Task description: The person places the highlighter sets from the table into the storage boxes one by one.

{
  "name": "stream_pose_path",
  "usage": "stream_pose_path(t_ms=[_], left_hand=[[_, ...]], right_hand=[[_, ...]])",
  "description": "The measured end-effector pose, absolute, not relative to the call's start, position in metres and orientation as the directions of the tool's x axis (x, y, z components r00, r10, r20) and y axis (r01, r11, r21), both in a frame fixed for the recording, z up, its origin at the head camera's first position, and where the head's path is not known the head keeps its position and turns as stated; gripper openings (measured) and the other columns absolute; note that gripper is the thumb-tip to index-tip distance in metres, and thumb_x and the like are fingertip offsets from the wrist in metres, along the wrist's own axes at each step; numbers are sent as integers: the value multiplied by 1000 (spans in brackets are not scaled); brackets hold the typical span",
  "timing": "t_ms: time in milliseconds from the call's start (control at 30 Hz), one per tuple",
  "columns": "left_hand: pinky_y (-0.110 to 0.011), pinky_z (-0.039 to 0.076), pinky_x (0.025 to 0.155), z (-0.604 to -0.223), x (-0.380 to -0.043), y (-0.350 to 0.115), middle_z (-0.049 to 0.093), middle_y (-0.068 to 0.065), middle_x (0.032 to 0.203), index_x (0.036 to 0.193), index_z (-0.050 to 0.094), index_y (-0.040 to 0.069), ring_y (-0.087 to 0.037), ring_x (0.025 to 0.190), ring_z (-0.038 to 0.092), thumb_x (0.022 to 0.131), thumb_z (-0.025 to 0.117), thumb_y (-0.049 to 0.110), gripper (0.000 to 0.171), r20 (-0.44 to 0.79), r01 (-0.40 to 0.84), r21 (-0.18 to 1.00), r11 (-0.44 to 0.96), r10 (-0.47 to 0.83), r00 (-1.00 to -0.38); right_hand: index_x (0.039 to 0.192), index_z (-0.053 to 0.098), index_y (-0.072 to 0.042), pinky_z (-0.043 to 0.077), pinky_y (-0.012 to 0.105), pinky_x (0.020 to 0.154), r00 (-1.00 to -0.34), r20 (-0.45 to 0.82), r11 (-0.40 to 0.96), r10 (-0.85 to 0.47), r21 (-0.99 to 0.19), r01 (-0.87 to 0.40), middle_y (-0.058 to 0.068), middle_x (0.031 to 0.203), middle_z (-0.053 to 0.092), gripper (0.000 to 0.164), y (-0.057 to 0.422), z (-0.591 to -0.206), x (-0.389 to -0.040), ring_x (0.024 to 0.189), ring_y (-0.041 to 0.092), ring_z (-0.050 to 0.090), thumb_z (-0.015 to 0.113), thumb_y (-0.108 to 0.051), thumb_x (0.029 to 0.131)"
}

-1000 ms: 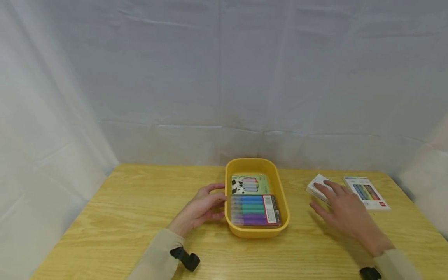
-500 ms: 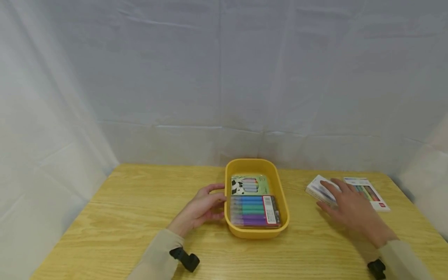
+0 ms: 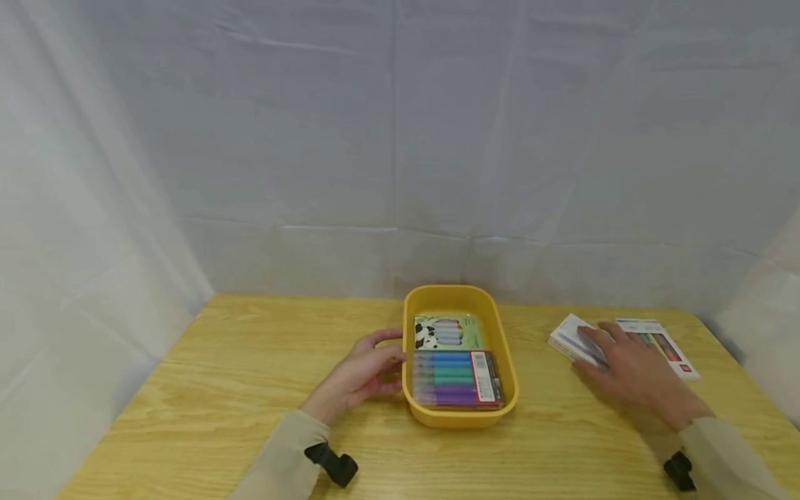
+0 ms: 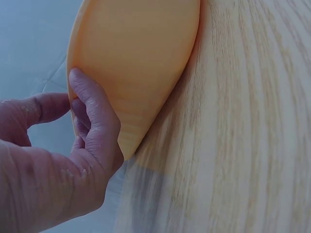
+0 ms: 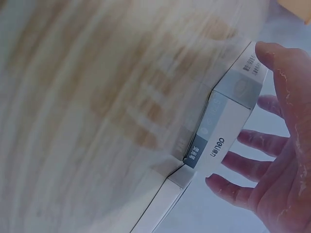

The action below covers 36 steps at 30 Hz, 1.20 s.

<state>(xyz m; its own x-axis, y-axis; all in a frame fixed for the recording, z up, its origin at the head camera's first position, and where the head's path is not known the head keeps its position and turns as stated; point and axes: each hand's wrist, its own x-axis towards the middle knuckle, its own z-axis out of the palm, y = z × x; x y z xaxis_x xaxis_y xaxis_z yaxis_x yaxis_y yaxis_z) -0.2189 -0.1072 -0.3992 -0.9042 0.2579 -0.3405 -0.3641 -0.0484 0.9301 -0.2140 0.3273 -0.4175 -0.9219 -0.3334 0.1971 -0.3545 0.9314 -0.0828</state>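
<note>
The left hand is at the left side of a yellow plastic bin. In the left wrist view, its thumb and curled fingers pinch the bin's rim. Inside the bin lie a green panda-print pack and a clear pack of blue, green and purple pens. The right hand reaches over a small white box on the table, fingers spread across its right part. In the right wrist view the thumb meets the end of this deli-marked box, and the fingertips show along its far edge.
A flat white pack with a window onto coloured pens lies right of the white box, partly behind the right hand. The wooden table ends at a pale sheet behind, with sheets at both sides.
The right hand has shifted right across the white box, uncovering more of its left part, and the thumb has come closer to its near side. The left hand and the bin stay in place.
</note>
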Motion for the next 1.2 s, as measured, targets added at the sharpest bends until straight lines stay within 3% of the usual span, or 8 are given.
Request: stream_pose_path(t_ms=[200, 467, 633, 933, 1067, 1200], left_hand=[[-26, 54, 64, -400, -219, -108, 66, -14, 113, 147, 42, 8, -17, 91, 62, 92, 61, 9, 57, -343, -367, 929, -51, 261, -903], [-26, 54, 64, -400, -218, -109, 65, -13, 110, 147, 42, 8, -17, 89, 61, 92, 61, 9, 59, -339, -364, 930, -53, 259, -904], [-26, 54, 64, -400, -217, -109, 65, -14, 111, 147, 43, 8, -18, 90, 61, 92, 61, 9, 58, -342, -366, 929, -53, 251, -905], [-26, 54, 64, -401, -216, -108, 64, -11, 108, 147, 43, 9, -17, 89, 60, 92, 61, 9, 57, -345, -370, 927, -57, 253, -904], [-26, 54, 63, -400, -217, -108, 65, -10, 107, 147, 43, 8, -16, 89, 61, 93, 60, 9, 57, -340, -366, 929, -57, 260, -904], [-26, 54, 64, -400, -218, -109, 65, -10, 107, 146, 43, 8, -16, 89, 61, 93, 60, 9, 56, -342, -369, 928, -59, 264, -902]], right_hand=[[145, 53, -1, 54, 62, 78, -932, 138, 932, -334, -100, -349, 33, 137, 55, 68, 330, -417, -220, 108, 51, 63, 63, -49, 98], [143, 55, -1, 56, 55, 68, -931, 135, 929, -338, -110, -353, 34, 130, 58, 65, 329, -417, -224, 97, 47, 67, 70, -41, 93], [141, 56, 0, 55, 48, 64, -928, 125, 919, -350, -143, -366, 36, 125, 60, 66, 333, -416, -227, 85, 37, 68, 74, -39, 90], [137, 60, -4, 49, 36, 64, -927, 139, 904, -348, -212, -371, 31, 124, 64, 65, 336, -415, -227, 86, 27, 67, 79, -39, 86], [135, 62, -5, 52, 40, 65, -919, 169, 897, -357, -213, -388, 31, 122, 64, 63, 334, -414, -224, 88, 31, 68, 81, -38, 85], [136, 62, -6, 56, 52, 74, -911, 199, 894, -362, -201, -400, 32, 124, 63, 62, 330, -412, -222, 98, 42, 68, 81, -35, 85]])
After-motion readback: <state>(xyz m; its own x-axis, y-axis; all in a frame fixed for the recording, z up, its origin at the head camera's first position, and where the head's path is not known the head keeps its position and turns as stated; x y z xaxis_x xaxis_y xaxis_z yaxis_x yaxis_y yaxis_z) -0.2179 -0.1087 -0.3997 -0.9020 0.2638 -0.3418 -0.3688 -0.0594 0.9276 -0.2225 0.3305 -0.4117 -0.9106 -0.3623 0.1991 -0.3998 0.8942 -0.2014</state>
